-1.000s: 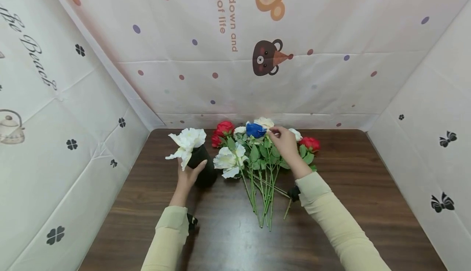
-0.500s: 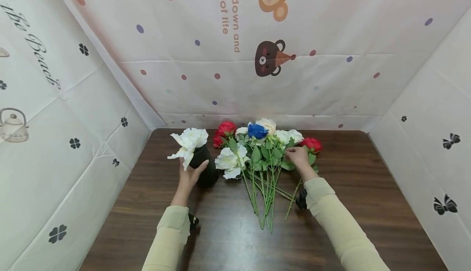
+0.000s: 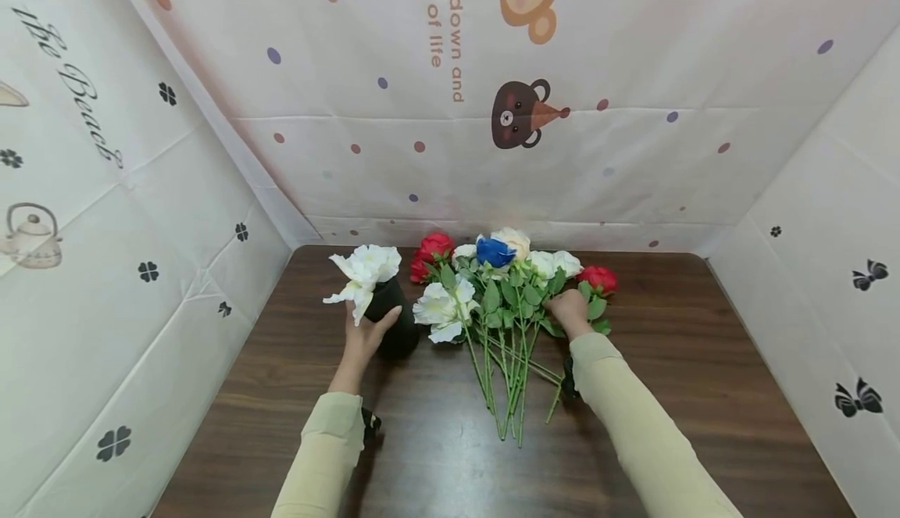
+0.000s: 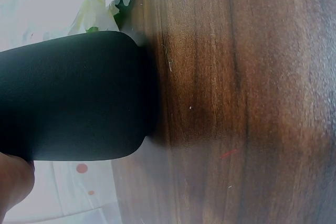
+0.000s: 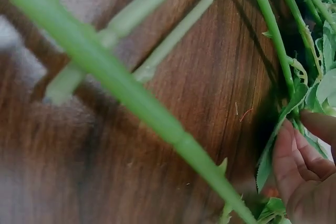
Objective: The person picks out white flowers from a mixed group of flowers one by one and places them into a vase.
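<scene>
My left hand [image 3: 366, 336] grips a black vase [image 3: 398, 329], the thumb along its near side. A white flower [image 3: 366, 272] with wide petals stands in the vase's mouth. In the left wrist view, the dark wall of the vase [image 4: 79, 95] lies across the picture with part of the hand at the lower left edge. My right hand [image 3: 571, 311] is at the right side of a pile of artificial flowers. The right wrist view shows its thumb and fingers pinching a green flower stem [image 5: 274, 32] beside a leaf [image 5: 270, 158]. Which bloom that stem bears cannot be told.
The pile holds a blue rose [image 3: 495, 251], red flowers [image 3: 436, 246] at the left, another red flower [image 3: 599, 278] at the right, and several white ones. Long green stems [image 3: 516, 401] reach toward the front of the wooden table [image 3: 450, 479]. Printed cloth [image 3: 337, 174] hangs behind.
My right hand has moved from beside the blue rose down and right to the stems, where its fingers close in among the leaves. The left hand and vase have stayed in place.
</scene>
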Action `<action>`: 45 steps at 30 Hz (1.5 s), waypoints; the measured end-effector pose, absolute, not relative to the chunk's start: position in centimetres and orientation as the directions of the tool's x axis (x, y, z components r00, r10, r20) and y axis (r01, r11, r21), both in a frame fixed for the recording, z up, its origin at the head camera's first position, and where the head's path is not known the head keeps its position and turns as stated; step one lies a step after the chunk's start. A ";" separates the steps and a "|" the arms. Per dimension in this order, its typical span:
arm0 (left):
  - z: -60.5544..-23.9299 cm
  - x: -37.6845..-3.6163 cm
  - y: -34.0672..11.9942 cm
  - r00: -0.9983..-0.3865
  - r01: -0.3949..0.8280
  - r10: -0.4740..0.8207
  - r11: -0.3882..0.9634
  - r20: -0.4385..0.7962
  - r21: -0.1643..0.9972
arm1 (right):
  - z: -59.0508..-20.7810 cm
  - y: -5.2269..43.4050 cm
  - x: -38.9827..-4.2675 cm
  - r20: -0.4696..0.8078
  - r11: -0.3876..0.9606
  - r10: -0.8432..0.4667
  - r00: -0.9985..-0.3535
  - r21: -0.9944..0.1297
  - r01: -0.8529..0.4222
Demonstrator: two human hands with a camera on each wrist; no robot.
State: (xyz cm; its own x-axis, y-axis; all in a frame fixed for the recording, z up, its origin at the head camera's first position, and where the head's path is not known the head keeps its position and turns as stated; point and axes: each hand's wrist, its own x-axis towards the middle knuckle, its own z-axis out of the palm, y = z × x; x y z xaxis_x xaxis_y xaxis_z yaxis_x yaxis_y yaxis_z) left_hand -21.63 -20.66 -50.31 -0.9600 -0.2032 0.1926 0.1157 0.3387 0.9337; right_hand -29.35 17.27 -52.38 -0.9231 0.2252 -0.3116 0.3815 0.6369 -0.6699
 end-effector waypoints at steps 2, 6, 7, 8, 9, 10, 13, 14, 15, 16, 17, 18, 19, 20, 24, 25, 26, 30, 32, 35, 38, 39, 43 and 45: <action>-50.4 -21.7 -20.6 -0.960 0.115 -0.202 0.341 0.192 0.933 | -52.4 17.1 -29.3 -0.321 0.638 0.229 -0.919 -0.664 0.390; -50.4 -21.7 -20.6 -0.961 0.111 -0.201 0.342 0.188 0.933 | -52.2 17.0 -29.2 -0.325 0.647 0.234 -0.916 -0.652 0.396; -50.4 -21.7 -20.6 -0.961 0.112 -0.201 0.340 0.188 0.934 | -52.2 17.0 -29.2 -0.325 0.649 0.236 -0.916 -0.648 0.397; -50.4 -21.7 -20.6 -0.961 0.111 -0.202 0.334 0.186 0.936 | -52.2 17.0 -29.2 -0.326 0.650 0.238 -0.915 -0.646 0.399; -50.4 -21.6 -20.6 -0.962 0.111 -0.202 0.326 0.184 0.939 | -52.1 17.0 -29.2 -0.324 0.654 0.241 -0.915 -0.643 0.399; -50.4 -21.6 -20.6 -0.963 0.110 -0.202 0.319 0.181 0.941 | -52.2 17.0 -29.2 -0.322 0.653 0.243 -0.915 -0.644 0.399; -50.5 -21.6 -20.5 -0.963 0.113 -0.201 0.305 0.180 0.946 | -52.3 17.1 -29.2 -0.315 0.631 0.264 -0.912 -0.658 0.410; -50.5 -21.6 -20.5 -0.963 0.117 -0.200 0.301 0.183 0.946 | -52.4 17.2 -29.3 -0.312 0.620 0.273 -0.910 -0.666 0.415; -50.6 -21.6 -20.5 -0.961 0.123 -0.201 0.299 0.189 0.946 | -52.4 17.3 -29.4 -0.300 0.622 0.281 -0.911 -0.667 0.411; -50.6 -21.7 -20.5 -0.960 0.130 -0.200 0.298 0.196 0.946 | -52.4 17.4 -29.5 -0.289 0.624 0.289 -0.913 -0.666 0.408; -50.6 -21.7 -20.6 -0.958 0.137 -0.200 0.298 0.203 0.945 | -52.4 17.5 -29.6 -0.281 0.625 0.292 -0.914 -0.667 0.405; -50.6 -21.7 -20.6 -0.957 0.145 -0.201 0.296 0.210 0.944 | -52.3 17.5 -29.6 -0.276 0.622 0.291 -0.916 -0.673 0.400; -50.6 -21.7 -20.6 -0.955 0.152 -0.202 0.290 0.216 0.945 | -52.2 17.7 -29.7 -0.265 0.614 0.291 -0.919 -0.685 0.392; -50.6 -21.7 -20.6 -0.955 0.156 -0.202 0.287 0.219 0.945 | -52.0 17.8 -29.8 -0.262 0.600 0.287 -0.921 -0.701 0.386; -50.6 -21.7 -20.6 -0.955 0.149 -0.207 0.278 0.211 0.949 | -50.5 18.2 -29.8 -0.263 0.500 0.255 -0.930 -0.788 0.360; -50.6 -21.7 -20.7 -0.956 0.144 -0.208 0.276 0.206 0.950 | -50.1 18.3 -29.8 -0.256 0.486 0.249 -0.934 -0.801 0.349; -50.6 -21.7 -20.7 -0.957 0.140 -0.208 0.277 0.202 0.951 | -49.7 18.4 -29.8 -0.254 0.477 0.241 -0.937 -0.810 0.342; -50.5 -21.7 -20.7 -0.957 0.142 -0.208 0.281 0.204 0.949 | -48.4 18.5 -29.6 -0.206 0.474 0.250 -0.946 -0.826 0.305; -50.5 -21.7 -20.6 -0.953 0.154 -0.209 0.281 0.217 0.947 | -47.7 18.6 -29.4 -0.185 0.477 0.255 -0.949 -0.830 0.290; -50.5 -21.7 -20.6 -0.949 0.165 -0.213 0.287 0.231 0.944 | -46.7 18.7 -29.0 -0.126 0.518 0.273 -0.954 -0.816 0.256; -50.5 -21.7 -20.6 -0.950 0.156 -0.219 0.289 0.223 0.945 | -45.6 18.7 -28.5 -0.039 0.543 0.294 -0.955 -0.816 0.200; -50.5 -21.7 -20.6 -0.951 0.149 -0.219 0.293 0.218 0.944 | -45.3 18.6 -28.4 -0.009 0.544 0.306 -0.952 -0.819 0.182; -50.4 -21.6 -20.6 -0.957 0.119 -0.221 0.293 0.188 0.949 | -44.1 18.5 -27.9 0.096 0.511 0.340 -0.935 -0.854 0.098; -50.3 -21.6 -20.6 -0.956 0.121 -0.222 0.295 0.191 0.948 | -43.5 18.5 -27.7 0.141 0.496 0.358 -0.923 -0.866 0.060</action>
State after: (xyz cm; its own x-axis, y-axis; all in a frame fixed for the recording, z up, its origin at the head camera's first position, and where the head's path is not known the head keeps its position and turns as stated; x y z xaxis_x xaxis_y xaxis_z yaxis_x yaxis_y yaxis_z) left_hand -21.63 -20.58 -50.35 -0.9561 -0.2220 0.1915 0.1213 0.2949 0.9478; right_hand -27.69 18.45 -43.51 -0.9229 0.3581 0.1412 0.0601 0.4962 -0.8661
